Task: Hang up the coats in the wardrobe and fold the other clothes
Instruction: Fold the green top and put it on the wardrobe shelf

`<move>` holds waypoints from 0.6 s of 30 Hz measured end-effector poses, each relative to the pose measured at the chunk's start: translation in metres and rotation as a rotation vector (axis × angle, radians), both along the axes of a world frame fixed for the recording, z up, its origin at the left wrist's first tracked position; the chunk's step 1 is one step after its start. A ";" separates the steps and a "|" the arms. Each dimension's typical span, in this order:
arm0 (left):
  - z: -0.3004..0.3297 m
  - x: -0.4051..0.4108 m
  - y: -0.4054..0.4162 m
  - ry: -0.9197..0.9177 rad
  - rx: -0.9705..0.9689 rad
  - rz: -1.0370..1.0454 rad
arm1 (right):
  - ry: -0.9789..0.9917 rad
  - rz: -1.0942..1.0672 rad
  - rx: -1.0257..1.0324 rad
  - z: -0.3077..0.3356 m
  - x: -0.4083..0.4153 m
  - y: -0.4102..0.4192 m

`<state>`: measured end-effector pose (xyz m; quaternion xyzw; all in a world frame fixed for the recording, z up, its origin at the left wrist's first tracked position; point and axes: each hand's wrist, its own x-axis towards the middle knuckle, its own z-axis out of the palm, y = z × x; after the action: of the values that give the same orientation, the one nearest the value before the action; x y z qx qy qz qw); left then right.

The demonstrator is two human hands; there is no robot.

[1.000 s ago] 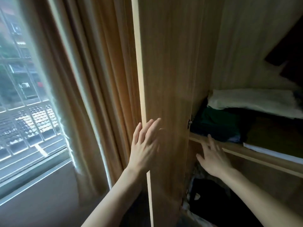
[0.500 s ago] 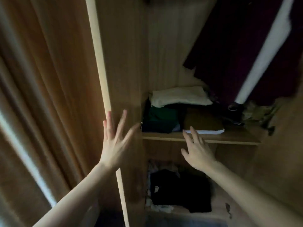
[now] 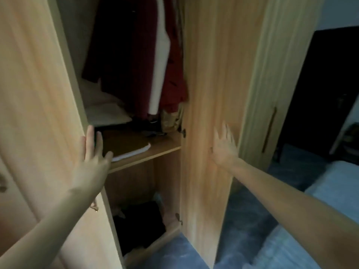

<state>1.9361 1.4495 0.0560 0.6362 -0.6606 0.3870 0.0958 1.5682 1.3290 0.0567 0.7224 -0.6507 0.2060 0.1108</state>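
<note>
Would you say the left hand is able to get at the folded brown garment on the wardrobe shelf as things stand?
Probably yes. The left hand is open at the left door's edge, right beside the folded brown garment, and both doors stand open with nothing between them.

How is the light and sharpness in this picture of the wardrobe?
Head view: dim inside the wardrobe, where the black pile loses detail; doors lit brighter; left hand and right hand slightly soft from motion; straight edges bend from the wide lens.
</note>
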 end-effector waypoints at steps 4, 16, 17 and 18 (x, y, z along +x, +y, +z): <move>-0.002 -0.010 -0.058 -0.050 0.118 0.100 | -0.068 -0.213 0.008 0.030 -0.048 -0.027; -0.006 -0.007 -0.164 -0.136 0.171 0.197 | -0.484 0.104 -0.054 0.037 -0.079 -0.072; -0.005 -0.008 -0.170 -0.144 0.186 0.222 | -0.464 0.128 -0.083 0.034 -0.078 -0.070; -0.004 -0.010 -0.176 -0.129 0.185 0.218 | -0.441 0.148 -0.113 0.033 -0.074 -0.067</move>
<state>1.9256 1.2734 0.0515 0.6839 -0.6253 0.3727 -0.0486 1.4940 1.2620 0.0892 0.6984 -0.5919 0.4022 -0.0091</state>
